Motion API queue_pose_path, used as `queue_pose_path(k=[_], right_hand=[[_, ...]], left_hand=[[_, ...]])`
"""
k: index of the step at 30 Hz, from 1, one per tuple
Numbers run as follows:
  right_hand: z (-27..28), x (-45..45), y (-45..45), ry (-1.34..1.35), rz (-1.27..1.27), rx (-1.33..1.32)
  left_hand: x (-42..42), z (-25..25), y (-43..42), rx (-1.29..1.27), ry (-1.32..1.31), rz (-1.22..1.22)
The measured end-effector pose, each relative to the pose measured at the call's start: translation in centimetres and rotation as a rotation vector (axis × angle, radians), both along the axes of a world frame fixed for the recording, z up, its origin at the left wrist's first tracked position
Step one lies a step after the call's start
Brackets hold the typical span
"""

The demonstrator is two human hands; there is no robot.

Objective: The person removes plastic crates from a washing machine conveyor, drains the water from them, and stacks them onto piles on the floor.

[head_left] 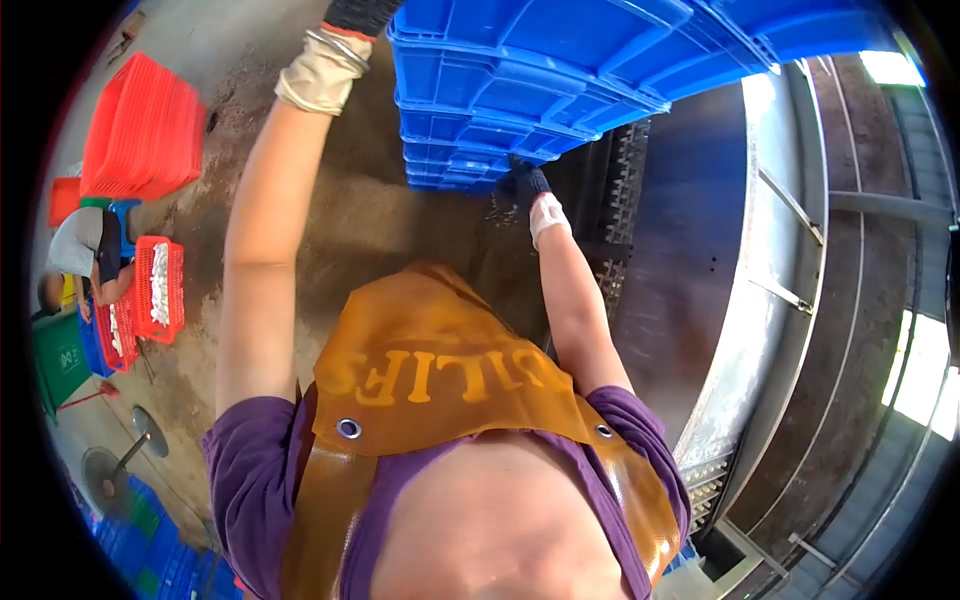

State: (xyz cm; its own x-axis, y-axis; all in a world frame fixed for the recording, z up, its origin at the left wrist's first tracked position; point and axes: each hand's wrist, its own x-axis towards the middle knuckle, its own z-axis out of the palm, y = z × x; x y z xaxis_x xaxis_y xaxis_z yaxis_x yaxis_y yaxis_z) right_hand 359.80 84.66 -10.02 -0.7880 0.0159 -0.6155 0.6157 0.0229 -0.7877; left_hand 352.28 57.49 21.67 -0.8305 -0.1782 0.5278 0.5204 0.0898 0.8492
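Observation:
A tall stack of blue plastic crates (480, 95) rises right in front of me. At the top edge of the view is my left hand (362, 14), in a dark glove with a pale cuff, beside the upper crates. Its fingers are cut off by the frame. My right hand (530, 180), also in a dark glove with a pale cuff, is lower down at the right side of the stack. Its fingers are in shadow against the crates, so their grip is hidden. I wear a brown apron (440, 350).
Metal machinery with a curved panel (735, 300) stands close on my right. To the left, a person (85, 245) bends over red baskets (175, 290) holding white items. Stacked red baskets (140, 130) stand beyond, and a green bin (62, 355) is nearby.

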Motion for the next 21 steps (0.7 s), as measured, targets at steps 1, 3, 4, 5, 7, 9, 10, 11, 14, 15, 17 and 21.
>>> queue_pose_path(k=[1, 3, 4, 5, 7, 9, 10, 11, 14, 15, 17, 21], right_hand=[[-0.8, -1.1, -1.0, -0.086, -0.134, -0.122], [-12.8, -4.5, 1.0, 0.447, 0.303, 0.164], [-10.6, -4.9, -0.4, 0.728, 0.416, 0.312], [-7.8, -5.2, 0.2, 0.630, 0.946, 0.955], [-9.4, -6.7, -0.4, 0.606, 0.945, 1.041], [-10.5, -6.4, 0.5, 0.850, 0.832, 0.973], [-10.7, -6.9, 0.5, 0.841, 0.826, 0.975], [-10.8, -7.6, 0.3, 0.675, 0.918, 0.999], [-10.6, -10.6, 0.8, 0.627, 0.944, 0.934], [-10.7, -11.9, 1.1, 0.594, 0.911, 0.893], [-12.0, -14.5, 1.5, 0.551, 0.849, 0.893], [-13.8, -21.7, 0.5, 0.517, 0.741, 0.918]], left_hand=[[-0.6, -1.9, 0.2, -0.111, 0.173, 0.181], [-0.7, -3.3, 0.8, -0.187, 0.388, 0.310], [-0.8, -4.4, 1.4, 0.121, 0.317, 0.113], [-1.1, -5.3, 1.3, 0.022, 0.336, 0.220], [-1.1, -6.4, 1.3, -0.087, 0.357, 0.339], [-0.6, -7.1, 1.1, 0.104, 0.200, 0.184], [-1.3, -7.3, 0.9, 0.105, 0.196, 0.175], [-2.1, -7.4, 0.5, -0.028, 0.346, 0.423], [-5.4, -9.9, -1.8, -0.110, 0.363, 0.612], [-7.0, -10.8, -2.0, -0.070, 0.209, 0.573], [-8.6, -9.8, -0.7, -0.082, 0.253, 0.421], [-18.0, -16.7, -5.5, 0.086, 0.143, 0.547]])
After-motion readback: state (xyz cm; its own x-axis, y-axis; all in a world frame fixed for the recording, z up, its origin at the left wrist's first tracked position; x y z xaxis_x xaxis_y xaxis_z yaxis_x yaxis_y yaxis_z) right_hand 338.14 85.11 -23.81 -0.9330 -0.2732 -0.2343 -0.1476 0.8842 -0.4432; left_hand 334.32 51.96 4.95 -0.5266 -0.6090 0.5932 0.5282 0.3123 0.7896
